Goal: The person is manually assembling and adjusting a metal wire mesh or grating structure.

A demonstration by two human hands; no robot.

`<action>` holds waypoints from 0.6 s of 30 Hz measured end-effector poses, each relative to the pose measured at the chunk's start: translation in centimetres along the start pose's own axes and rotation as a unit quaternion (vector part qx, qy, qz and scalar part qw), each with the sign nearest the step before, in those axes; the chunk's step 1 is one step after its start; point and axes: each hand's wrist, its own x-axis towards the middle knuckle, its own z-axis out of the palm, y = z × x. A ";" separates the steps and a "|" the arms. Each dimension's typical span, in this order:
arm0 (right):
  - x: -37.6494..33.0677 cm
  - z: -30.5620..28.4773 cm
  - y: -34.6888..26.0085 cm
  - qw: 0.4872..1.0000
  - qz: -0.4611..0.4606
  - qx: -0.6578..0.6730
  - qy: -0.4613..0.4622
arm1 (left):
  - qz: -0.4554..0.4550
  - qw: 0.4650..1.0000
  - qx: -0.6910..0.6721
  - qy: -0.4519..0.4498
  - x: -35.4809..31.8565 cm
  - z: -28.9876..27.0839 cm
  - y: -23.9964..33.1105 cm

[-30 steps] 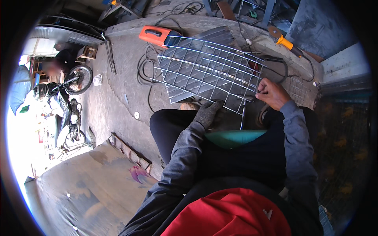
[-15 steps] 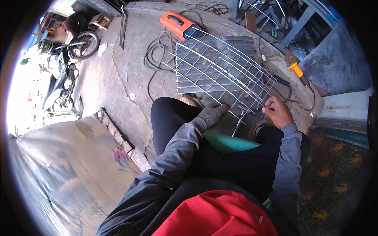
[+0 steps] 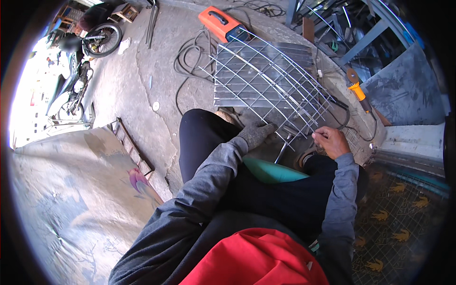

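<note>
A grid of thin steel rods lies on the concrete floor in front of my knees. My left hand, in a grey glove, presses on the grid's near edge. At the near right corner of the grid, my bare right hand has its fingers closed around a rod end or a thin tool. I cannot tell which. A short metal bar sticks out below the grid between my hands.
An orange welding machine with black cables sits beyond the grid. An orange-handled grinder lies to the right by steel frames. Motorbikes stand far left. A painted sheet covers the ground at left.
The view has swung so the grid and welder sit higher and more central. Both hands stay at the grid's near edge.
</note>
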 end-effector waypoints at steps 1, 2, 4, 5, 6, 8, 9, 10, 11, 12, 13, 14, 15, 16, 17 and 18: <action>-0.1 0.0 -0.1 1.000 0.000 -0.001 -0.001 | 0.000 1.000 0.009 0.000 -0.1 0.0 0.1; -0.1 0.0 -0.2 0.999 -0.030 0.012 0.017 | 0.000 1.000 0.008 0.002 -0.1 -0.1 0.0; -0.3 -0.1 -0.9 0.997 -0.061 0.026 0.034 | 0.002 1.000 0.006 0.008 0.0 -0.2 -0.3; -0.8 -0.6 -1.7 0.990 -0.081 0.081 0.084 | 0.003 1.000 0.006 0.009 -0.1 -0.2 0.0; -1.0 -0.9 -2.2 0.977 -0.100 0.135 0.134 | -0.005 1.000 0.027 0.011 -0.3 -0.1 0.3; -0.4 -1.7 -1.0 0.956 -0.151 0.173 0.180 | -0.013 0.999 0.050 0.012 -0.4 -0.1 0.5; -0.3 -2.4 -1.1 0.923 -0.157 0.243 0.252 | -0.012 0.998 0.059 0.003 -0.3 -0.1 0.5; -0.2 -3.0 -1.3 0.879 -0.162 0.311 0.322 | -0.012 0.998 0.068 -0.005 -0.3 -0.1 0.5; -0.2 -3.7 -1.4 0.878 -0.161 0.312 0.326 | -0.012 0.997 0.071 -0.008 -0.4 -0.1 0.6; -0.3 -4.4 -1.6 0.827 -0.160 0.389 0.374 | -0.014 0.997 0.079 0.005 -0.6 0.1 0.7; -0.4 -4.9 -1.4 0.767 -0.157 0.462 0.417 | -0.016 0.996 0.087 0.019 -0.7 0.2 0.8; -0.5 -5.4 -1.3 0.765 -0.159 0.463 0.419 | -0.014 0.996 0.090 0.019 -0.6 0.0 0.5; -0.7 -6.0 -0.9 0.752 -0.139 0.470 0.441 | -0.015 0.995 0.092 0.021 -0.3 -0.3 0.1; -0.7 -6.6 -0.4 0.738 -0.120 0.477 0.462 | -0.017 0.995 0.093 0.023 -0.2 -0.5 -0.3; -0.8 -7.1 0.8 0.751 -0.109 0.463 0.458 | -0.016 0.995 0.094 0.022 -0.2 -0.3 -0.1; -1.0 -7.4 1.6 0.749 -0.110 0.465 0.459 | -0.016 0.996 0.084 0.021 -0.5 -0.1 0.3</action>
